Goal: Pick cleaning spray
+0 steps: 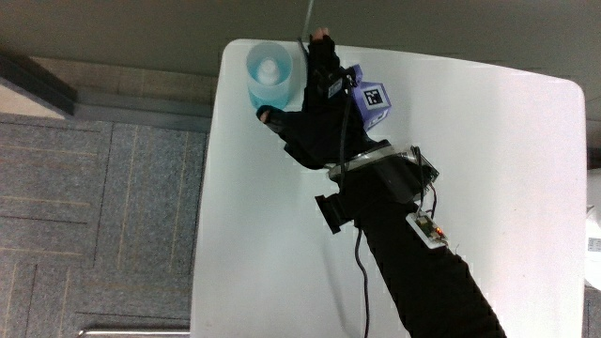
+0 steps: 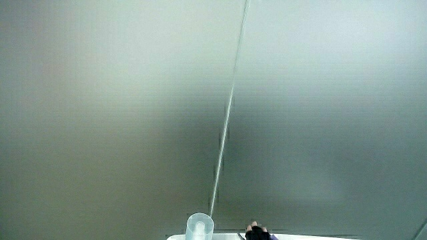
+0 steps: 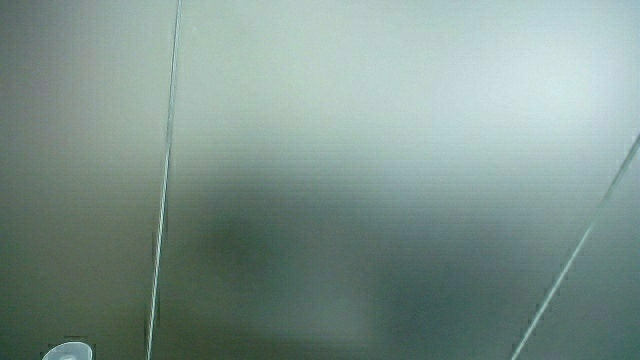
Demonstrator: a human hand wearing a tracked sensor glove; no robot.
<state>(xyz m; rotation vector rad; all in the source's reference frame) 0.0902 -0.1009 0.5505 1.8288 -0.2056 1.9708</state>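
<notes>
The cleaning spray is standing upright at the desk's corner, its long axis vertical. The hand is sitting just beside it, grip spread around its side, not yet closing.

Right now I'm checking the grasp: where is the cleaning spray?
In the main view, the cleaning spray stands at a corner of the table, with the hand right beside it.
</notes>
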